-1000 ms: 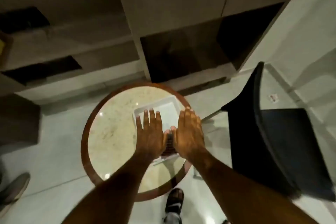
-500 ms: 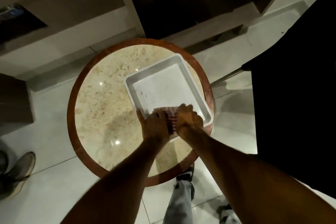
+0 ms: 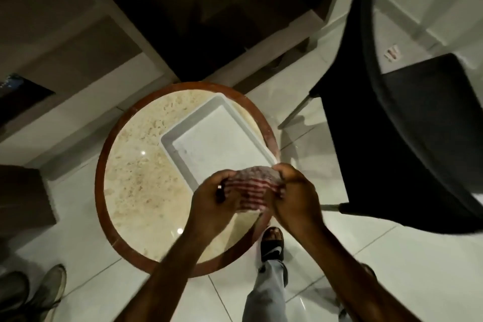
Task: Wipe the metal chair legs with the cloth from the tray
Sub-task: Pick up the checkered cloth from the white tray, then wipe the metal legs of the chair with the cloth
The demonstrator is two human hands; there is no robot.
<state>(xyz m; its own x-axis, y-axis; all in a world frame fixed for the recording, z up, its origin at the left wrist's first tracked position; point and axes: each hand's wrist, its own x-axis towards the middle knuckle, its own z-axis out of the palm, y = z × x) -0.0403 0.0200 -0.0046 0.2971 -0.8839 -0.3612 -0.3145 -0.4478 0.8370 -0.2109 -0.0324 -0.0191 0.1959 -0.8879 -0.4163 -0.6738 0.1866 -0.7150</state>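
Just above the near edge of the desk (image 3: pixel 125 191), you are holding the striped cloth (image 3: pixel 252 191) between both hands: your left hand (image 3: pixel 215 205) is pinching its left side, your right hand (image 3: pixel 296 198) is gripping its right side. Beyond them the white tray (image 3: pixel 222 138) is sitting on the desk. Farther right, the black chair (image 3: pixel 407 123) is standing on the tiled floor, one metal leg (image 3: pixel 296 112) showing.

Striped woven cloth (image 3: pixel 252 189); smooth white plastic tray (image 3: pixel 222 138); glossy floor tiles (image 3: pixel 405 269).
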